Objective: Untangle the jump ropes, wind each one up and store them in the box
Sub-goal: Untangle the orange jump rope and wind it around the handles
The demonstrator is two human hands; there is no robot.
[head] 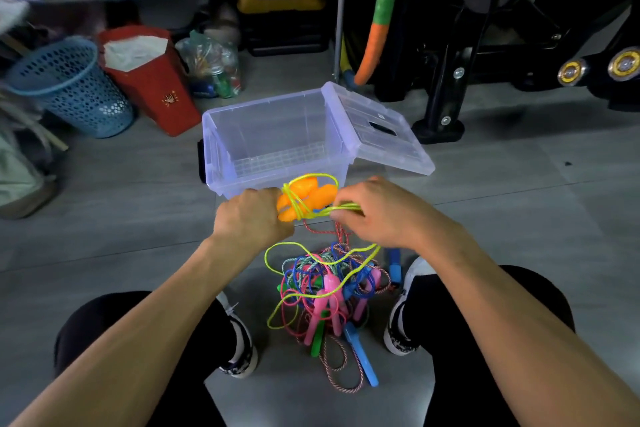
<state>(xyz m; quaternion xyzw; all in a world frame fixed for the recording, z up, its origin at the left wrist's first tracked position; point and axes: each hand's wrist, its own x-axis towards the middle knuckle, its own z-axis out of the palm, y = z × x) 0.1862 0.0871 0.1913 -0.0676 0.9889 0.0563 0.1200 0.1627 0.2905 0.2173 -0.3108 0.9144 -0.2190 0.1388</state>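
A: What did the floor & room look like?

B: I saw a grey tiled floor [519, 191], cluttered at the back. A blue mesh basket [72, 87] leaned at far left, w/ a red bag [152, 80] just beside it. Black exercise machine [485, 28] at upper right, a green-and-orange wrapped hoop [384, 10] next to it.

A: And the box?

B: Clear plastic box [277, 135] sat on the floor in the middle, nothing inside, its lid [381, 128] swung open to the right.

A: Hands?

B: Left hand [252, 218] was clenched around the orange handles [304, 198], held in front of the box's near wall. Yellow-green rope [298, 204] was wound a few turns round those handles. Right hand [377, 211] was pinched shut on a stretch of that same rope, just right of the handles. From there the rope dropped in loose loops.

A: Rest of the ropes?

B: Tangled pile [329, 288] on the floor between the person's shoes [239, 340] – pink, blue, green handles & cords mixed. Couldn't tell which cord went w/ which handle.
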